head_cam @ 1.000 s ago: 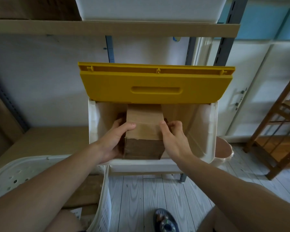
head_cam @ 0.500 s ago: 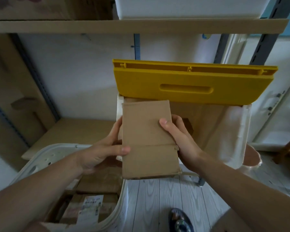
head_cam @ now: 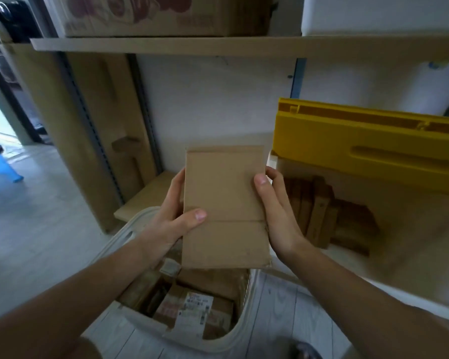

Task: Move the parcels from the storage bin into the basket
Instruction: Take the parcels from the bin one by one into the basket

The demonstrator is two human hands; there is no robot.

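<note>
A flat brown cardboard parcel [head_cam: 224,206] hangs in the air above the white perforated basket [head_cam: 130,234]. My left hand [head_cam: 174,218] grips its left edge with the thumb across the front. My right hand [head_cam: 276,216] grips its right edge. Several parcels [head_cam: 192,307], some with printed labels, lie in the basket below. To the right stands the white storage bin [head_cam: 389,270] with its yellow lid [head_cam: 360,151] raised; more brown parcels [head_cam: 329,218] lie inside it.
A wooden shelf board [head_cam: 166,46] runs overhead with a cardboard box [head_cam: 153,16] and a white container [head_cam: 381,14] on it. Metal rack uprights [head_cam: 143,112] and a leaning cardboard sheet [head_cam: 101,125] stand at the left. Pale floor [head_cam: 36,216] lies beyond.
Both hands have lifted the parcel out of the bin and carried it left, over the basket. The view has swung left, so the bin now sits at the right.
</note>
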